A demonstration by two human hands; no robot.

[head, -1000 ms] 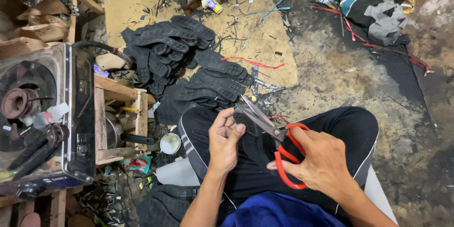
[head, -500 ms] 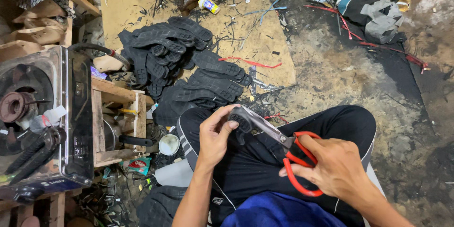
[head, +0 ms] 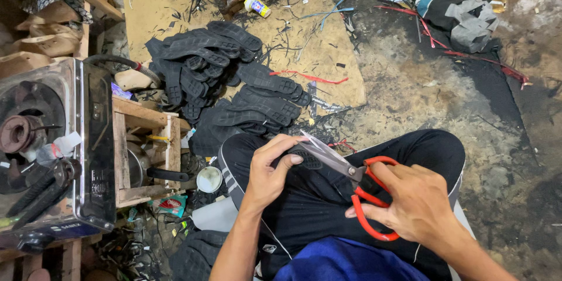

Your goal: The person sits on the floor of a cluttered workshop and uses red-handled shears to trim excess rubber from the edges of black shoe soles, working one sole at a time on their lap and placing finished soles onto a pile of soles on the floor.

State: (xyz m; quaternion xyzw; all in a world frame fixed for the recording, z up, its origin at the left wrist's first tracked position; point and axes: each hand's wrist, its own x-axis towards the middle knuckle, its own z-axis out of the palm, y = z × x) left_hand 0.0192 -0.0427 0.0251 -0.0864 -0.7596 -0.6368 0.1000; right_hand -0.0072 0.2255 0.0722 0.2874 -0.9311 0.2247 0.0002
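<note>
Left hand (head: 270, 171) has turned the black sole (head: 305, 158) flatter; right hand (head: 413, 202) grips scissors (head: 345, 172), blades now on its edge

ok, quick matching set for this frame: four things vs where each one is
Things:
1. scissors
2. black sole piece
3. pile of soles
4. gas stove

Places:
A. on the floor ahead of the knees
B. in the right hand
C. far left of the view
D. in the left hand

Pairs: 1-B, 2-D, 3-A, 4-C
</note>
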